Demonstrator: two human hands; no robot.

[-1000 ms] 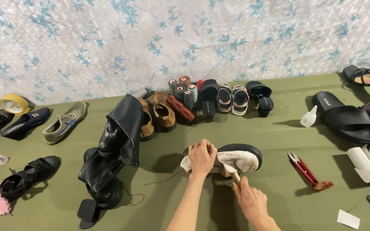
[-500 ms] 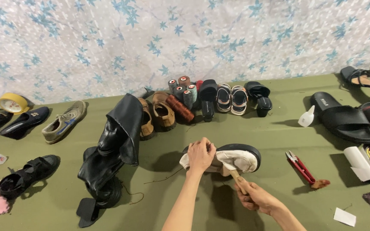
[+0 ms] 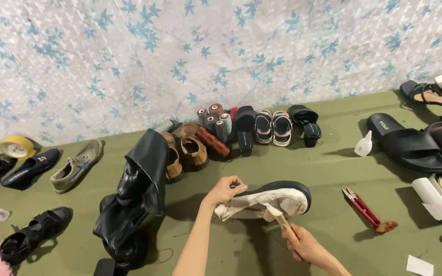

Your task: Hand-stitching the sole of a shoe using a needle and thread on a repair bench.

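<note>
A cream canvas shoe (image 3: 277, 201) with a black sole lies on its side on the green mat. My left hand (image 3: 224, 190) grips the shoe at its heel end and holds it steady. My right hand (image 3: 303, 244) is below the shoe, closed around a small wooden-handled tool (image 3: 281, 221) whose tip meets the shoe's upper. A thin thread trails off to the left on the mat.
Black tall boots (image 3: 134, 199) stand just left of my left arm. Red-handled snips (image 3: 362, 207) lie to the right. Brown shoes, thread spools (image 3: 212, 121), sandals and slides line the back. A white glue bottle (image 3: 363, 144) and a paper roll (image 3: 436, 198) sit at the right.
My right hand has pulled down and to the right, away from the shoe, drawing the tool with it. My left hand keeps its grip on the heel.
</note>
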